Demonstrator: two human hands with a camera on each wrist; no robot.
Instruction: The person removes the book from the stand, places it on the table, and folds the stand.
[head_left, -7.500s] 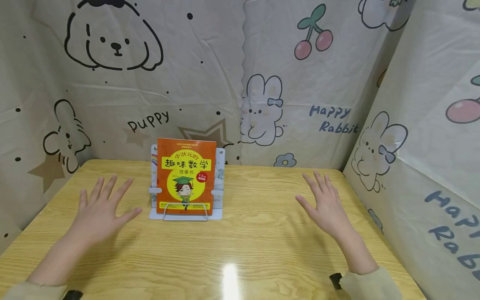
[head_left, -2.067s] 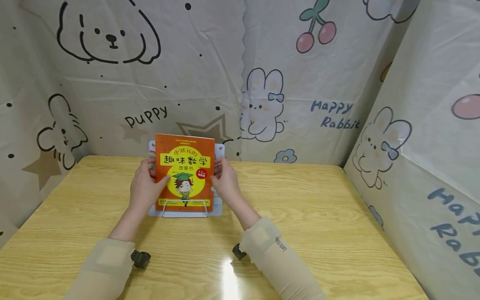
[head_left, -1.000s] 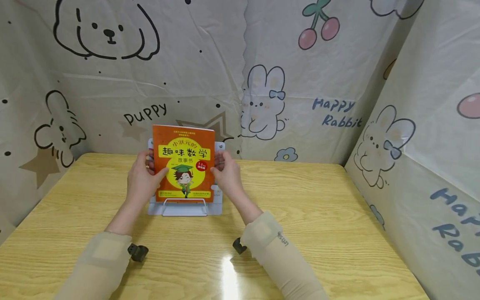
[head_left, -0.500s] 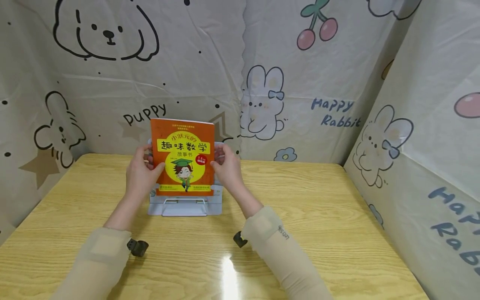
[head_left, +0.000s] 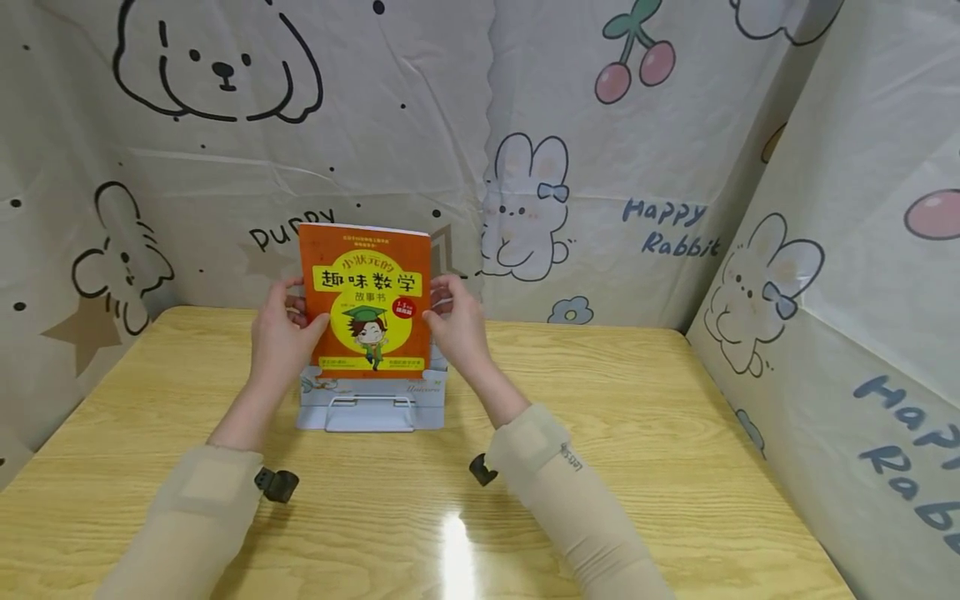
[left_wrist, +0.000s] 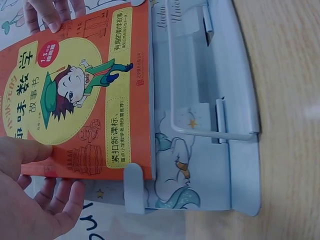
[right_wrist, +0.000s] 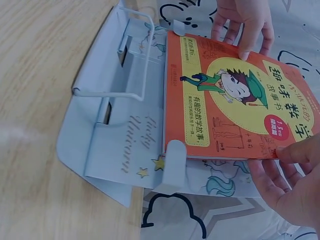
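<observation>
An orange book (head_left: 367, 333) with a yellow circle and a cartoon child in a green cap is raised in front of a pale blue book stand (head_left: 431, 417). My left hand (head_left: 281, 342) grips its left edge, thumb on the cover and fingers curled behind. On the opposite edge, my right hand (head_left: 461, 329) pinches it the same way. The book's lower edge sits above the stand's white wire holder (left_wrist: 175, 75), and unicorn print shows on the exposed back plate. In the right wrist view a side clip (right_wrist: 175, 162) still overlaps the book's lower corner.
The stand rests on a light wood table (head_left: 600, 433) near its back edge. Behind and at both sides hangs a cream cloth (head_left: 420, 108) printed with puppies, rabbits and cherries. Black wrist cameras (head_left: 277, 485) stick out from both beige sleeves (head_left: 195, 517).
Both hands came in from either side and took hold of the book. It has since risen steadily, clear of the wire holder, uncovering the stand's lower back plate.
</observation>
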